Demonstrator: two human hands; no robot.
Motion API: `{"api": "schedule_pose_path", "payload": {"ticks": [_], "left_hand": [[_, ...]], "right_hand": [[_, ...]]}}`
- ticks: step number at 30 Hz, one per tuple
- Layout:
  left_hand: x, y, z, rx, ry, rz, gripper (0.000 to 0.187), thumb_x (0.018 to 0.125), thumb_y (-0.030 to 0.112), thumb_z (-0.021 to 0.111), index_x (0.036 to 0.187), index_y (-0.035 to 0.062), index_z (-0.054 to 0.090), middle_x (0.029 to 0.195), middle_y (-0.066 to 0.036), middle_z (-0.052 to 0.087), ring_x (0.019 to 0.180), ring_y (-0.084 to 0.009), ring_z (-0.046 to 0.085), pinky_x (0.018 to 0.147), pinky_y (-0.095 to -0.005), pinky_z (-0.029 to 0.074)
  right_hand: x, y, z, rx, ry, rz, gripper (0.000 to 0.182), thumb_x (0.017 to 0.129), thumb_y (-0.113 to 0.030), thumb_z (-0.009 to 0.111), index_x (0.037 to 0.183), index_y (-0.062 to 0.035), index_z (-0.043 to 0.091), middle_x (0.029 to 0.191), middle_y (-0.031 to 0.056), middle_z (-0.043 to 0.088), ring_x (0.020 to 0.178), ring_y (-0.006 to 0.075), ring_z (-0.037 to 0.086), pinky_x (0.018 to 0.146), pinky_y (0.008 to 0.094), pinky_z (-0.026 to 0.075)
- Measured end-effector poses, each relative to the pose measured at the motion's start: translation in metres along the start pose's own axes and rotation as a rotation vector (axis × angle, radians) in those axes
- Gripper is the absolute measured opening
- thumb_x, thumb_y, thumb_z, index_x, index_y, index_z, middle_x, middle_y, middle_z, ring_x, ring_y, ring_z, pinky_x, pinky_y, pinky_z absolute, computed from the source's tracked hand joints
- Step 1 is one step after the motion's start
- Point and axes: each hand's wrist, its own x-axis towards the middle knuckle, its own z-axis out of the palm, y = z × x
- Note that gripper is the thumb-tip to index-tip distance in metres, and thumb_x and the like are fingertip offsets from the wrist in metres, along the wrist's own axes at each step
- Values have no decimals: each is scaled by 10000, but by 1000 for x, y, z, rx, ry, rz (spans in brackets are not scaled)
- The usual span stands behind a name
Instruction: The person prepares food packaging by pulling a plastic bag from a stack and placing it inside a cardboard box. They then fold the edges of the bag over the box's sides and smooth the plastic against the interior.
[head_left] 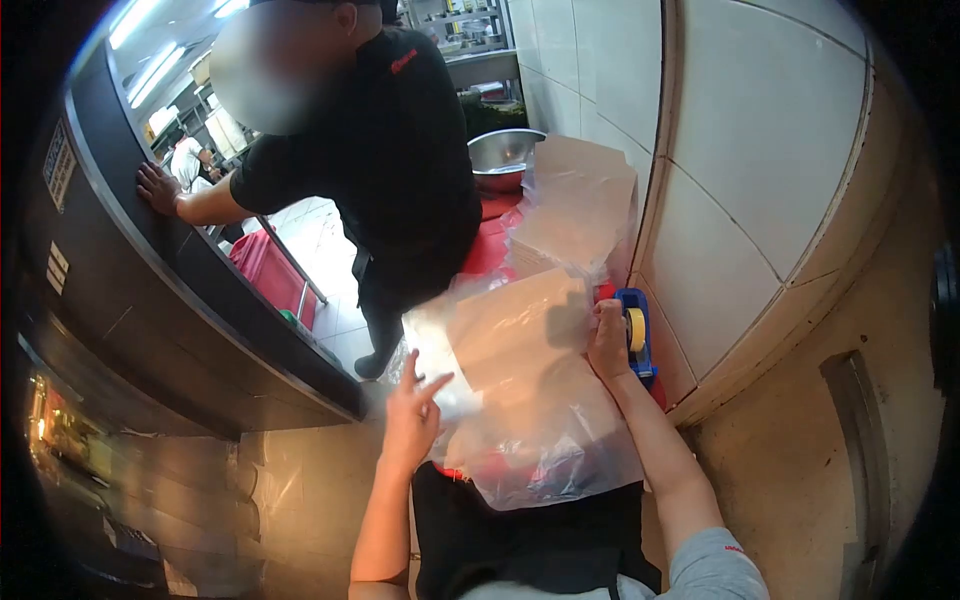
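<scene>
In front of me lies a clear plastic bag (550,440) with a flat brown cardboard piece (520,325) in or under it. A white sheet (437,362) shows along the cardboard's left side. My left hand (412,418) is at the bag's left edge, its fingers spread and apart. At the right edge my right hand (606,342) is closed on the plastic. Just right of that hand stands a blue tape dispenser (640,350) with a roll of yellowish tape (634,328).
More brown cardboard (570,205) in plastic lies beyond, by a metal bowl (505,152) on a red surface. A person in black (390,150) stands ahead, one hand on the dark counter (150,235). A white tiled wall (760,150) borders the right. A red bin (270,270) stands beyond.
</scene>
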Motion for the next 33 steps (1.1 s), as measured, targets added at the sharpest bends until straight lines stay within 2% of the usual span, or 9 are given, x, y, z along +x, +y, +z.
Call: {"api": "schedule_pose_path", "payload": {"ticks": [2, 4, 6, 10, 11, 17, 23, 26, 33], "left_hand": [[18, 38, -19, -155, 18, 86, 557, 669, -152, 459, 1138, 91, 634, 1381, -206, 402, 1200, -382, 468, 959, -380, 422], [44, 60, 2, -378, -259, 402, 491, 738, -139, 450, 1157, 65, 606, 1320, -197, 469, 1203, -348, 471, 989, -403, 393], [66, 60, 52, -427, -518, 408, 498, 819, -60, 515, 1303, 50, 470, 1387, -186, 394, 1274, -316, 400, 1034, -390, 345], [60, 21, 128, 89, -607, 522, 645, 941, 348, 431, 1456, 89, 141, 1505, -162, 144, 1395, -313, 131, 1114, -473, 138], [51, 20, 136, 246, -648, 509, 689, 948, 430, 396, 1468, 98, 89, 1521, -154, 92, 1410, -312, 73, 1121, -493, 97], [26, 10, 148, 321, -731, 519, 767, 919, 561, 321, 1471, 99, 57, 1532, -140, 40, 1412, -330, 20, 1098, -564, 40], [24, -7, 162, 451, -633, 585, 775, 909, 589, 309, 1473, 121, 57, 1538, -104, 31, 1414, -316, 29, 1093, -580, 41], [25, -8, 164, 431, -615, 590, 788, 905, 591, 312, 1473, 109, 55, 1536, -111, 40, 1414, -313, 36, 1094, -578, 49], [27, -17, 182, 390, -603, 522, 811, 893, 607, 319, 1472, 104, 58, 1533, -123, 51, 1414, -309, 42, 1115, -527, 49]], "right_hand": [[-2, -4, -3, -28, -29, 2, 176, 806, -14, 491, 973, -44, 441, 908, 163, 473, 821, 361, 496, 693, 432, 382], [-1, -7, -5, -59, -81, 2, 230, 776, -9, 496, 998, -43, 448, 941, 152, 473, 867, 349, 496, 717, 426, 376], [-4, -2, -5, -43, -110, 5, 236, 798, -32, 510, 1026, -41, 451, 970, 156, 479, 898, 342, 499, 728, 420, 380], [-3, -26, -27, -60, -57, -68, 306, 828, -90, 549, 1111, -40, 444, 1080, 185, 483, 997, 357, 504, 840, 412, 392], [-13, -22, -28, -32, -135, -37, 440, 820, -129, 585, 1215, -37, 414, 1207, 220, 448, 1129, 389, 452, 973, 423, 344], [-43, -76, -110, 18, -451, 34, 609, 806, -180, 622, 1325, -28, 342, 1296, 257, 391, 1249, 401, 339, 1041, 466, 272], [-107, -75, -140, -21, -405, 588, 542, 821, -136, 620, 1281, -36, 352, 1153, 241, 490, 1068, 336, 514, 931, 426, 409], [-103, -71, -144, 555, -440, 1126, 420, 820, -61, 598, 1182, -31, 389, 949, 140, 571, 840, 216, 583, 761, 345, 478], [-102, -77, -154, 389, -337, 823, 348, 813, -2, 567, 1115, -29, 396, 777, 56, 558, 667, 106, 516, 618, 252, 415]]}}
